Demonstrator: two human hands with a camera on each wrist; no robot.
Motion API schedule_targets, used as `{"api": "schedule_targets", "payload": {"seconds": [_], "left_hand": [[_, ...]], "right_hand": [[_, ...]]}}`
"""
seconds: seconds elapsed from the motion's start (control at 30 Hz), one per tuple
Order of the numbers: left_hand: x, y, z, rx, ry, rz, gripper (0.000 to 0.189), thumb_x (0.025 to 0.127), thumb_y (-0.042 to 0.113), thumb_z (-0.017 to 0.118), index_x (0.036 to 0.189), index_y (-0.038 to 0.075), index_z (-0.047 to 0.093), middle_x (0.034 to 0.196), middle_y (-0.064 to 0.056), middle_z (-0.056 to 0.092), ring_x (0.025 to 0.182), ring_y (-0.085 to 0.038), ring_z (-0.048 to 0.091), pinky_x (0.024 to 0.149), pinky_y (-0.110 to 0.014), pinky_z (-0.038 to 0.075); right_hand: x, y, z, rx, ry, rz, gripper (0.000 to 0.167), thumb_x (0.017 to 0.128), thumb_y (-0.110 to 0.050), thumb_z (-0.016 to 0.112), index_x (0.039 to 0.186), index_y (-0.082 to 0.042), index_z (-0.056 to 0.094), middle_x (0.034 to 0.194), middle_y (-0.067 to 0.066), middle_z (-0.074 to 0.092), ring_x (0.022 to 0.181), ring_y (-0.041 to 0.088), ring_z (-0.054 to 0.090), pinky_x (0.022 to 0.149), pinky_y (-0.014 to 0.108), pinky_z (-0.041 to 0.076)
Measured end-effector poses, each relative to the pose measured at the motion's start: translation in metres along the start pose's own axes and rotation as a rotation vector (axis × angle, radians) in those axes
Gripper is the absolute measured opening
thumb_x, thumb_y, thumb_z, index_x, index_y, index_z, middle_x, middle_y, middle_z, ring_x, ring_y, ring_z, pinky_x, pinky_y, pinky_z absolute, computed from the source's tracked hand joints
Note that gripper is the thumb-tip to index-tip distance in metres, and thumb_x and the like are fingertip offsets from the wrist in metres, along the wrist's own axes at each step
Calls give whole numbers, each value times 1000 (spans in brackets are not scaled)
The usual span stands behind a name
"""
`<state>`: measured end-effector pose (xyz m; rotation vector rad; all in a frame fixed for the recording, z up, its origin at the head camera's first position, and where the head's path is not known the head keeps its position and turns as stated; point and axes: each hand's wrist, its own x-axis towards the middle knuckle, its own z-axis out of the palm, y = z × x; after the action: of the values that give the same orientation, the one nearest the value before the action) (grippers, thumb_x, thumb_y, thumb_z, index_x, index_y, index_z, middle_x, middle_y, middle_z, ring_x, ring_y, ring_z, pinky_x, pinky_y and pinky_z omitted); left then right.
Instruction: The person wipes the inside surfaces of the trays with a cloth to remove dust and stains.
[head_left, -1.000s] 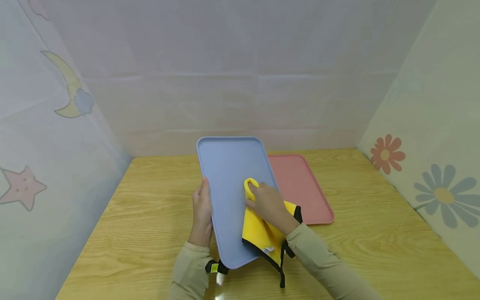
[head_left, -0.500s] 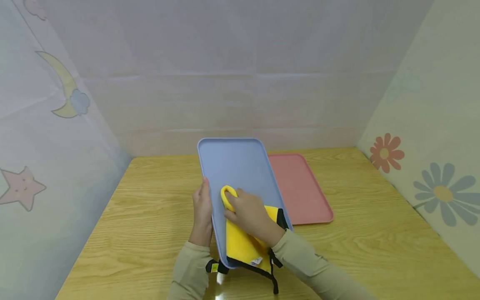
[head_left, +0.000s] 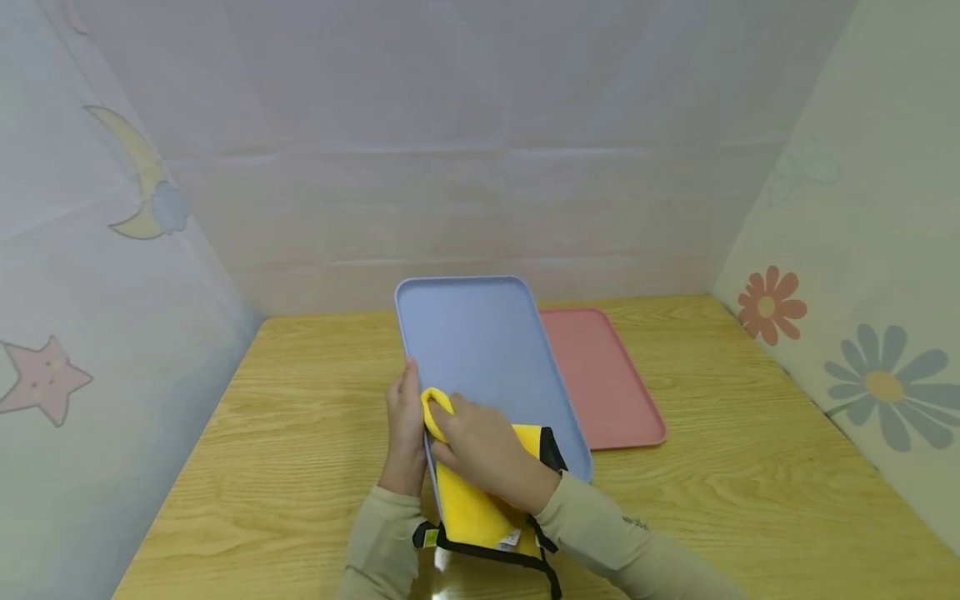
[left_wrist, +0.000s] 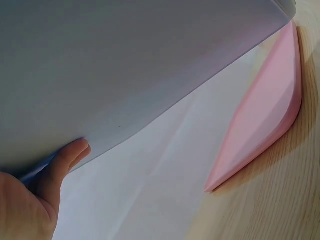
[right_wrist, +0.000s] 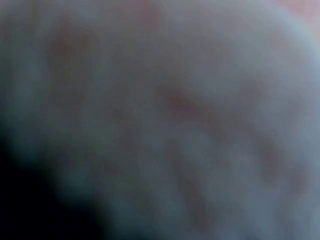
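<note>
A blue rectangular tray (head_left: 480,342) is tilted up off the table, its inner face toward the head camera. My left hand (head_left: 405,429) grips its left edge; the left wrist view shows fingers (left_wrist: 67,157) against the tray's underside (left_wrist: 110,65). My right hand (head_left: 491,450) holds a bunched yellow cloth (head_left: 468,512) with black edging and presses it on the tray's lower left part, close to the left thumb. The cloth's lower end hangs past the tray's near edge. Only a dark blur fills the right wrist view.
A pink tray (head_left: 600,379) lies on the wooden table (head_left: 300,442) behind and to the right of the blue one. Printed fabric walls (head_left: 480,208) enclose the table at the back and both sides. A glossy spot shows on the table near the left wrist.
My right hand has slid the yellow cloth leftward and down across the blue tray, from its right side to its left edge. The left hand and both trays have stayed almost still.
</note>
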<state>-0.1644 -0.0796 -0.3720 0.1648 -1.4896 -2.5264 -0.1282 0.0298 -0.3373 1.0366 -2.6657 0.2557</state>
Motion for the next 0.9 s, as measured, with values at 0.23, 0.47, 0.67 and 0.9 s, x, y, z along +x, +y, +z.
{"api": "schedule_targets", "payload": {"seconds": [0.23, 0.47, 0.67, 0.9], "left_hand": [[0, 1, -2, -63, -76, -16, 44, 96, 38, 35, 104, 1, 57, 88, -6, 56, 78, -14, 54, 71, -26, 46], [0, 0, -5, -23, -94, 2, 50, 96, 39, 32, 115, -2, 53, 94, -7, 58, 83, -14, 57, 72, -27, 47], [0, 0, -3, -27, -75, -11, 46, 97, 37, 33, 106, -1, 56, 84, -6, 58, 71, -13, 57, 61, -25, 47], [0, 6, -4, 0, -46, -6, 38, 97, 35, 35, 93, 6, 59, 76, -3, 57, 66, -12, 55, 57, -24, 45]], "right_hand": [[-3, 5, -3, -37, -2, 43, 38, 81, -23, 64, 115, -7, 59, 74, 6, 50, 52, 11, 36, 38, 19, 30], [-8, 22, -2, -51, -4, 115, 37, 81, -23, 64, 114, -7, 60, 73, 7, 49, 50, 13, 36, 37, 22, 30], [-17, 42, -1, -42, -26, 185, 37, 83, -22, 62, 115, -6, 58, 79, 11, 51, 50, 14, 36, 39, 23, 31], [-28, 68, 4, -64, -62, 313, 24, 80, -19, 60, 98, -3, 60, 65, 6, 38, 44, 14, 31, 38, 21, 24]]}}
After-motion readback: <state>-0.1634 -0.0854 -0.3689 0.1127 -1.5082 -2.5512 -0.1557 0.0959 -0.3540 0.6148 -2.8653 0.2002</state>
